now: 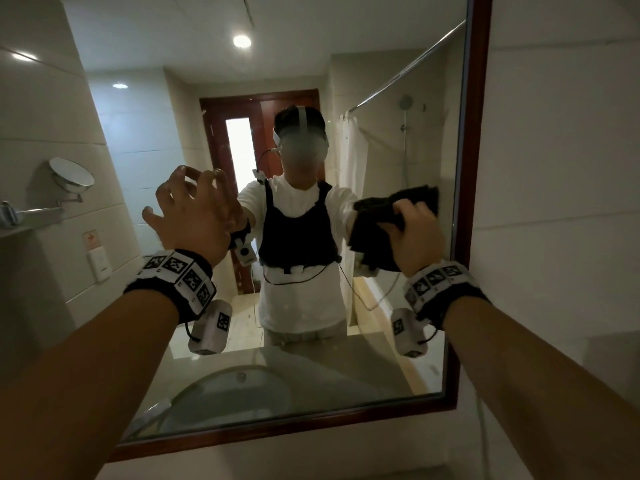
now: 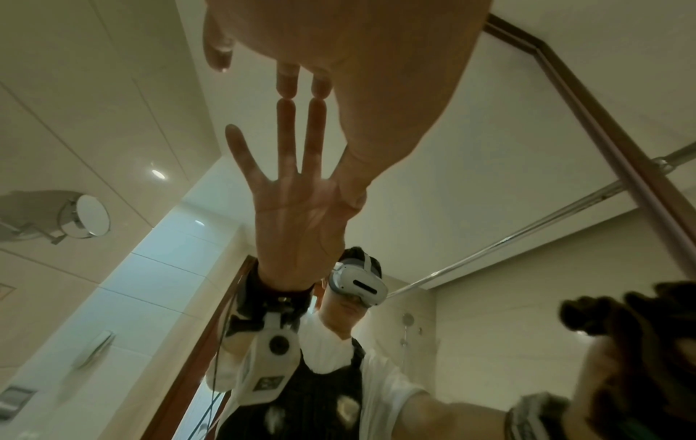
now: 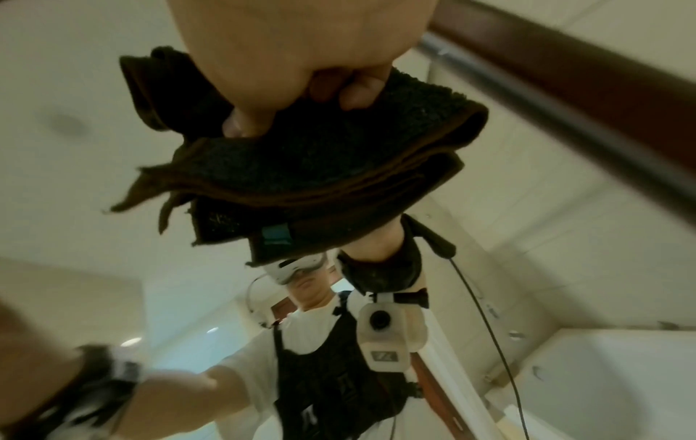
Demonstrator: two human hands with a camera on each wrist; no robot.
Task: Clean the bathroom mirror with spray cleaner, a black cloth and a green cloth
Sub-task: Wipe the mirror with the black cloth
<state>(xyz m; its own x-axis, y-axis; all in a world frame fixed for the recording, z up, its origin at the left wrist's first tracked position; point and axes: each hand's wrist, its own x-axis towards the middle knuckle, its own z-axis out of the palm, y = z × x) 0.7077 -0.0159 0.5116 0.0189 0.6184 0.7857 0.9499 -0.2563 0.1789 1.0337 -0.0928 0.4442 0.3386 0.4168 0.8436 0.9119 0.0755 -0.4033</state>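
Note:
The bathroom mirror [image 1: 166, 109] hangs in a dark wood frame [image 1: 474, 133] and reflects me. My left hand [image 1: 194, 209] is raised at its left-centre, holding nothing. Its fingers are spread and lightly bent, and two fingertips [image 2: 287, 87] touch the glass, meeting their reflection. My right hand [image 1: 414, 233] grips a folded black cloth [image 1: 377, 207] close to the mirror's right edge, beside the frame [image 3: 565, 74]. In the right wrist view the fingers curl round the cloth [image 3: 320, 157], which seems to lie against the glass. No spray bottle or green cloth is in view.
A round shaving mirror [image 1: 71, 173] juts from the tiled wall at left, above a glass shelf [image 1: 20, 226] and a wall switch [image 1: 98, 263]. White tiled wall [image 1: 554, 202] lies right of the frame. The washbasin shows only as a reflection low in the glass.

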